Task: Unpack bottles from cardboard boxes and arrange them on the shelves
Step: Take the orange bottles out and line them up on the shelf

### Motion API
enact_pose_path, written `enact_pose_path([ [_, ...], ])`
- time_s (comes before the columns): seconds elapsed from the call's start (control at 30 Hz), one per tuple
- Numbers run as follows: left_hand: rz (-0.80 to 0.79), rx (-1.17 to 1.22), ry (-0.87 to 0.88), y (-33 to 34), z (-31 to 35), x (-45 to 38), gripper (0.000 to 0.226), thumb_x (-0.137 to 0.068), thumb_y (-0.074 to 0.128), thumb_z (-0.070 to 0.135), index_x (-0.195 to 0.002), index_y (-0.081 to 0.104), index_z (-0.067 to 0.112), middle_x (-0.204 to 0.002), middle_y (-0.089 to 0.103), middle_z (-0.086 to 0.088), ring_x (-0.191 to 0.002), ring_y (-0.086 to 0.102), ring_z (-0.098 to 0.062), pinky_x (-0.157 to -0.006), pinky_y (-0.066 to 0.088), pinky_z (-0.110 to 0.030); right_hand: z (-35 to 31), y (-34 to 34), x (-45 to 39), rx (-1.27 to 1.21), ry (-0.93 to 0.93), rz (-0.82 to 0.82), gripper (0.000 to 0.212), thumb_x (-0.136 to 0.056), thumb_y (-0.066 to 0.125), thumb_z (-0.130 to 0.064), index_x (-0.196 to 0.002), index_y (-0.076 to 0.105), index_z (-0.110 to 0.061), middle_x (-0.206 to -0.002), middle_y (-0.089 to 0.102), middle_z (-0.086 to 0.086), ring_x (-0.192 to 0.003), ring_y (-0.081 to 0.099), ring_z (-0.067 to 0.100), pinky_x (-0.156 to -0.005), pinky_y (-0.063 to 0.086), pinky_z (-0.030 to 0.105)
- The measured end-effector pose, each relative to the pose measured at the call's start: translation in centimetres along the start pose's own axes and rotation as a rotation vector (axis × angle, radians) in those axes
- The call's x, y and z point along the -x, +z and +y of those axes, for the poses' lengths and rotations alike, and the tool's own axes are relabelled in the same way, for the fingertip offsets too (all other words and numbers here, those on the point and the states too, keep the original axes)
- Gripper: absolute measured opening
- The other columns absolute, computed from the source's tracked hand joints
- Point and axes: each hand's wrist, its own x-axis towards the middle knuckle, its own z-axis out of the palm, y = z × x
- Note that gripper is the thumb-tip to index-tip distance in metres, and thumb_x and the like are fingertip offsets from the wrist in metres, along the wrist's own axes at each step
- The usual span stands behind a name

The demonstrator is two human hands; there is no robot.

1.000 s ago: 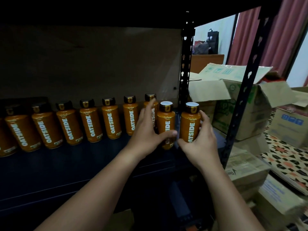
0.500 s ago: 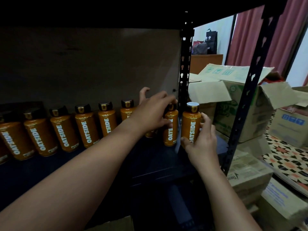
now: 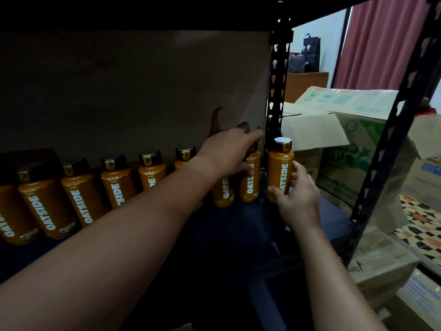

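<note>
Now the left hand has reached farther back over the row, fingers straight above a bottle; the right hand still grips the end bottle, upright on the shelf.

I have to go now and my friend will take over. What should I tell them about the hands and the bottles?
Left hand: reaching to the back of the shelf, on the bottle at the row's right end; whether the fingers grip it is hidden.
Right hand: holds the white-topped bottle, upright near the shelf's front right corner.
Done: a row of orange bottles stands along the back.
Left: set down the held bottle, then fetch more from the open cardboard boxes at the right.
</note>
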Motion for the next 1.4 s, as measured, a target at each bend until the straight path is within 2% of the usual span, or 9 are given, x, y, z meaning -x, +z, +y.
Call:
enact_pose_path([
  [0.2,-0.134,0.164,-0.129,-1.7,-1.3,-0.1,0.091,-0.077,0.085,0.045,-0.152,0.035,0.03,-0.146,0.051,0.0,-0.132,0.05,-0.023,-0.093,0.046,-0.038,-0.1,1.2,-1.1,-0.009,0.032,-0.016,0.077,-0.085,0.081,-0.018,-0.151,0.041,-0.02,-0.14,0.054,0.006,-0.129,0.052,0.023,-0.102,0.043,0.035],
  [0.33,-0.28,0.167,-0.261,-2.7,-3.0,0.0,0.076,-0.079,0.083,0.047,-0.142,0.045,0.027,-0.135,0.057,0.002,-0.105,0.05,-0.014,-0.07,0.04,-0.029,0.0,1.6,-1.4,-0.026,0.061,-0.016,0.077,-0.085,0.081,-0.018,-0.15,0.041,-0.023,-0.141,0.053,0.003,-0.13,0.051,0.021,-0.104,0.044,0.038],
  [0.43,-0.294,0.174,-0.253,-2.6,-3.6,0.1,0.073,-0.079,0.082,0.046,-0.14,0.048,0.027,-0.131,0.057,0.004,-0.1,0.047,-0.01,-0.06,0.036,-0.024,-0.2,1.7,-1.4,-0.021,0.078,-0.017,0.077,-0.085,0.08,-0.017,-0.151,0.04,-0.023,-0.141,0.053,0.003,-0.131,0.05,0.021,-0.104,0.044,0.039],
  [0.77,-0.327,0.152,-0.242,-2.6,-4.6,0.2,0.077,-0.077,0.081,0.052,-0.143,0.047,0.031,-0.137,0.056,0.003,-0.106,0.05,-0.011,-0.063,0.039,-0.025,-0.3,1.7,-1.3,-0.026,0.088,-0.033,0.079,-0.088,0.077,-0.016,-0.154,0.036,-0.024,-0.145,0.052,0.003,-0.135,0.048,0.021,-0.107,0.043,0.042],
  [1.0,-0.166,0.225,-0.102,-1.9,-2.4,-0.8,0.079,-0.089,0.068,0.057,-0.155,0.032,0.034,-0.154,0.046,0.002,-0.137,0.048,-0.019,-0.088,0.04,-0.028,-0.2,1.8,-1.2,-0.055,0.082,-0.03,0.078,-0.088,0.076,-0.014,-0.154,0.036,-0.023,-0.145,0.053,0.003,-0.136,0.049,0.021,-0.108,0.043,0.041],
  [1.1,-0.129,0.268,-0.072,-1.5,-1.8,-1.4,0.065,-0.093,0.067,0.048,-0.151,0.042,0.032,-0.149,0.052,0.004,-0.132,0.052,-0.015,-0.089,0.04,-0.026,-0.2,1.9,-1.1,-0.051,0.074,-0.029,0.076,-0.089,0.075,-0.014,-0.154,0.036,-0.023,-0.144,0.054,0.003,-0.135,0.049,0.02,-0.108,0.043,0.038],
  [1.23,-0.126,0.303,-0.11,-1.4,-2.0,-1.7,0.055,-0.095,0.066,0.045,-0.145,0.05,0.029,-0.14,0.058,0.004,-0.108,0.052,-0.005,-0.069,0.037,-0.018,-0.3,1.9,-1.1,-0.048,0.072,-0.028,0.074,-0.09,0.075,-0.015,-0.154,0.038,-0.022,-0.142,0.055,0.003,-0.133,0.051,0.02,-0.109,0.043,0.039],
  [1.33,-0.141,0.347,-0.12,-1.4,-2.4,-1.7,0.054,-0.096,0.065,0.044,-0.146,0.049,0.032,-0.143,0.056,0.004,-0.122,0.053,-0.01,-0.082,0.039,-0.025,-0.4,2.1,-0.9,-0.053,0.066,-0.031,0.073,-0.09,0.075,-0.015,-0.153,0.039,-0.022,-0.141,0.056,0.004,-0.132,0.052,0.021,-0.11,0.046,0.041],
  [1.4,-0.144,0.361,-0.13,-1.4,-2.4,-1.6,0.054,-0.096,0.065,0.043,-0.146,0.048,0.033,-0.144,0.056,0.004,-0.116,0.051,-0.006,-0.078,0.038,-0.023,-0.5,2.1,-0.8,-0.048,0.061,-0.036,0.072,-0.091,0.074,-0.015,-0.153,0.039,-0.022,-0.141,0.056,0.004,-0.132,0.052,0.021,-0.109,0.046,0.041],
])
